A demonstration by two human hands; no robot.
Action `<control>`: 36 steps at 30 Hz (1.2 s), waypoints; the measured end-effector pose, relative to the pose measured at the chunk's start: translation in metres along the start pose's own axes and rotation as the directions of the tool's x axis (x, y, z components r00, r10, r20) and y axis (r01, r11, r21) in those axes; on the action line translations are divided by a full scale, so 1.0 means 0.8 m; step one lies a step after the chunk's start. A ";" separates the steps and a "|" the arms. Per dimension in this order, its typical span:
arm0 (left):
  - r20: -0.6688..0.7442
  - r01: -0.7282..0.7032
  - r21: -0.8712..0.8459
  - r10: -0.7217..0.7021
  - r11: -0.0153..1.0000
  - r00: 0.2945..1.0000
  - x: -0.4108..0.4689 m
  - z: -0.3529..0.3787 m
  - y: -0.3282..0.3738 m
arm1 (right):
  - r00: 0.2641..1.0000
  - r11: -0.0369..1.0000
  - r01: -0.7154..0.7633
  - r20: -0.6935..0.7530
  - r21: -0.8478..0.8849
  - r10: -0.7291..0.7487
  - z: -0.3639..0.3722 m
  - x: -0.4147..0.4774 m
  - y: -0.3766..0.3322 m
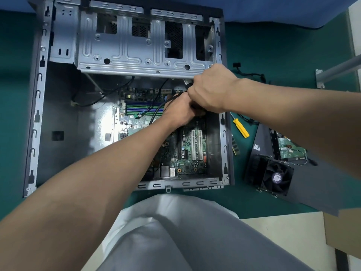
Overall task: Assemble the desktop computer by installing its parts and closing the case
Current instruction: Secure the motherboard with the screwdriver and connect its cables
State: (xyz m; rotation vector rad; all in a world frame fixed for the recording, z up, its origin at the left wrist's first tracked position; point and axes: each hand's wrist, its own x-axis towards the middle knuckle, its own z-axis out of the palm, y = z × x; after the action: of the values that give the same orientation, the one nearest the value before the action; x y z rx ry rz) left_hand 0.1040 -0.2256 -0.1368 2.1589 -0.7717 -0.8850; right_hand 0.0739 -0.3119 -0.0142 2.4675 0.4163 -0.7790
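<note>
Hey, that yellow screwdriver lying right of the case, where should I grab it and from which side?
Take the yellow screwdriver by its thick handle, coming from above with fingers across it. It lies flat on the green mat, handle end pointing lower right, thin shaft toward the case; the handle is its widest part and looks clear on both long sides.

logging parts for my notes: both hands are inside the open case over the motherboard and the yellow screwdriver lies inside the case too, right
Not quite. The head view shows the yellow screwdriver outside the case, on the green mat to its right. Both the left hand and the right hand, which grips a black cable, are inside the case over the motherboard.
</note>
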 end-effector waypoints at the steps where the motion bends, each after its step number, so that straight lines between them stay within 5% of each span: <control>1: -0.007 -0.003 0.003 0.003 1.000 1.000 0.000 0.001 0.000 | 1.000 1.000 0.003 -0.001 -0.003 -0.003 0.000 0.000 -0.001; 25: -0.051 0.070 -0.029 -0.071 0.997 0.996 -0.002 0.020 -0.005 | 0.999 0.999 -0.002 0.049 -0.037 0.004 -0.005 0.003 -0.005; 36: -0.101 -0.004 0.024 0.007 1.000 0.995 -0.005 0.025 -0.011 | 0.997 1.000 -0.009 0.078 -0.024 0.011 -0.004 0.006 -0.004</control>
State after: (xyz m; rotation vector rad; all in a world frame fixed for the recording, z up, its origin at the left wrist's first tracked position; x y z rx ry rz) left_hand 0.0889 -0.2241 -0.1528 2.2027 -0.7407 -0.7615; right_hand 0.0775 -0.3068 -0.0158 2.4071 0.3816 -0.8584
